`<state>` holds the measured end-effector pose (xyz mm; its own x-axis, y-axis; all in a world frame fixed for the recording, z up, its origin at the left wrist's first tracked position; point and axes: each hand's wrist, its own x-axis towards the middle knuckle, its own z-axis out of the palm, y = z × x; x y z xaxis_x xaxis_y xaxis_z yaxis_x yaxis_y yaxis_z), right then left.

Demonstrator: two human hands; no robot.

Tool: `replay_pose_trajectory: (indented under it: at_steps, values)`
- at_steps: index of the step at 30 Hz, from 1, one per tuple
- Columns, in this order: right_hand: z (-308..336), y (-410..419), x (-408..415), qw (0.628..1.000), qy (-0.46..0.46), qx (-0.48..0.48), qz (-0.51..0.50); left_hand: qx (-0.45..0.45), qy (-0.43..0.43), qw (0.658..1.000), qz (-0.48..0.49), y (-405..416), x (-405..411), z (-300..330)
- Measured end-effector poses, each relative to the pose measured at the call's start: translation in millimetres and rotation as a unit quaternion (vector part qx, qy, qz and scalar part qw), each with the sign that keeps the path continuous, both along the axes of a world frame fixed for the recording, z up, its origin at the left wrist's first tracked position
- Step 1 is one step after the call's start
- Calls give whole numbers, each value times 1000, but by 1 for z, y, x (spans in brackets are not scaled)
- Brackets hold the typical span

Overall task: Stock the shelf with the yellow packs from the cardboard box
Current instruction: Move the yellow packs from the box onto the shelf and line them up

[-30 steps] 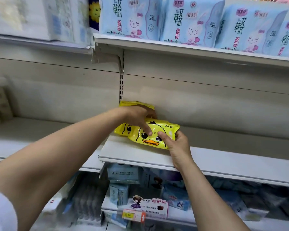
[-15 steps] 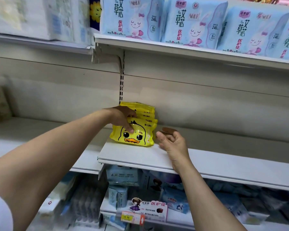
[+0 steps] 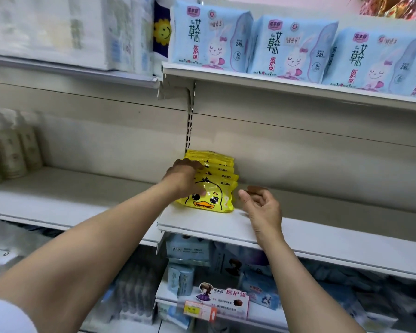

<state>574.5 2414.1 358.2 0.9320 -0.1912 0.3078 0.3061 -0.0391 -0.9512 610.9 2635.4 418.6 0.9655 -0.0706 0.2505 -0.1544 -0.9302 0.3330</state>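
Since the frame a second ago, the front yellow pack has gone from lying slanted between both hands to standing upright against the others, and the right hand has let go and drawn back to the right.

At far left, on the neighbouring shelf section, pale bottles (image 3: 9,155) stand blurred; their labels cannot be read. The left hand (image 3: 184,177) reaches in from the lower left, its fingers spread over the top and face of the yellow packs (image 3: 211,188); its grip steadies the row without closing round any one pack. The packs stand on edge at the left end of the middle shelf (image 3: 322,239), front one showing a duck face, the rest stacked behind it toward the back panel. Just to their right, the right hand (image 3: 262,207) hovers apart from the packs, fingers loosely curled, its grip released and holding nothing.

To finish this step well, the left hand should probably press the row back and square it before letting go, since the soft packs could tip forward. The cardboard box is out of view.

Above, pale blue packs (image 3: 291,46) line the upper shelf.
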Motion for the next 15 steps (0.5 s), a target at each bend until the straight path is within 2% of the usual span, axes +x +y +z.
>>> replay_pose_trajectory:
  at_steps: [4, 9, 13, 15]
  values:
    - [9, 8, -20, 998, -45, -12, -31, -134, -87, 986, 46, 8, -29, -7]
    - [0, 41, -71, 994, -91, 65, -10, -281, -168, 942, 78, 14, -93, -18]
    - [-61, 74, -117, 997, -21, 67, 28, -349, -200, 904, 146, 20, -146, -80]
    - [-106, 85, -138, 996, 43, 55, 47, -373, -170, 892, 192, 26, -174, -130]
